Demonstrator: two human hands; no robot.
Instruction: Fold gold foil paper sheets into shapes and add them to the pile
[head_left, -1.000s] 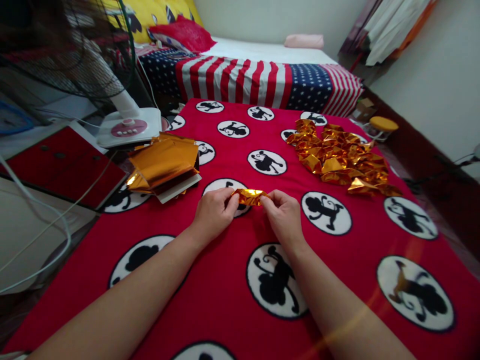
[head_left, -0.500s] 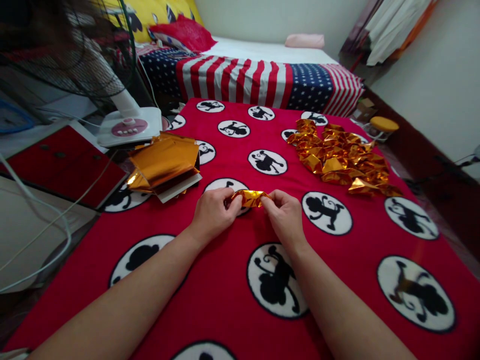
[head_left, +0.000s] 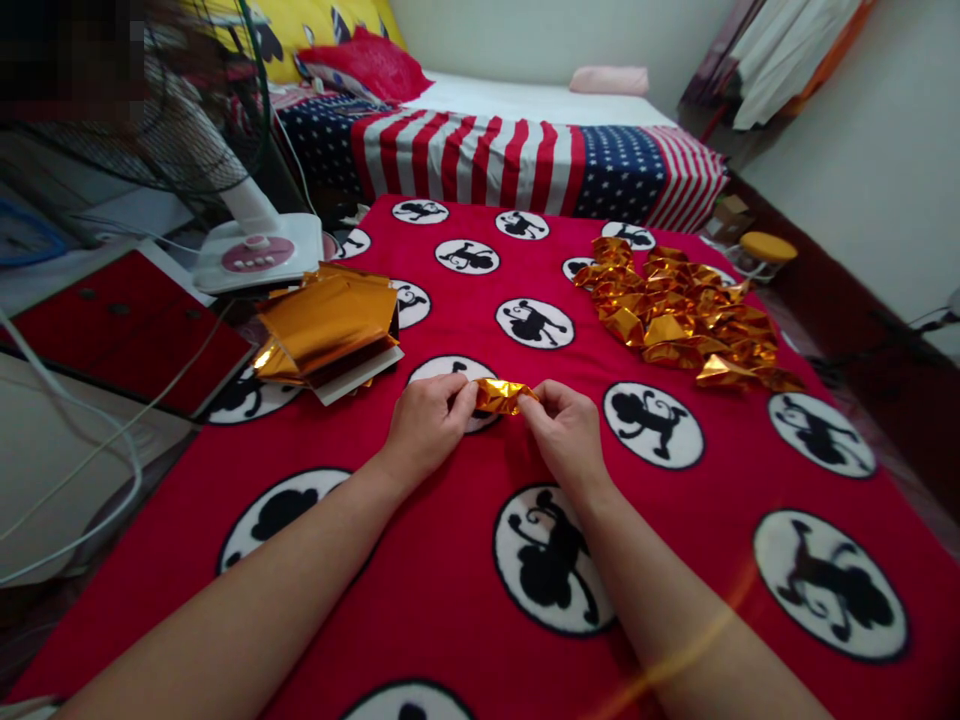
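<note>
1. Since the frame half a second ago, the left hand [head_left: 427, 425] has eased its thumb slightly outward, baring more of the folded foil piece [head_left: 499, 396]; the right hand [head_left: 566, 430] has barely shifted.
2. Nearest, both forearms reach forward over the red blanket [head_left: 442, 560], their spread leaving the foil centred in front of the person.
3. The left thumb and fingers are closed in a pinch on the foil's left end. The right hand pinches the opposite end the same way, its other fingers curled behind. Holding only the ends probably keeps the light piece taut and its middle uncrushed.
4. The foil lies level between the two hands, in front of a printed white circle; whether it touches the blanket I cannot tell.
5. Farther off to the left, a stack of gold sheets [head_left: 326, 320] lies on the blanket, seemingly within the left hand's reach.
6. To the right, a pile of folded gold pieces [head_left: 679, 310] sits well apart from the stack, which likely stops the two mixing.
7. Behind the stack stands a white fan base [head_left: 259, 250]; beyond the blanket is a bed with a striped, starred cover [head_left: 480, 160].
</note>
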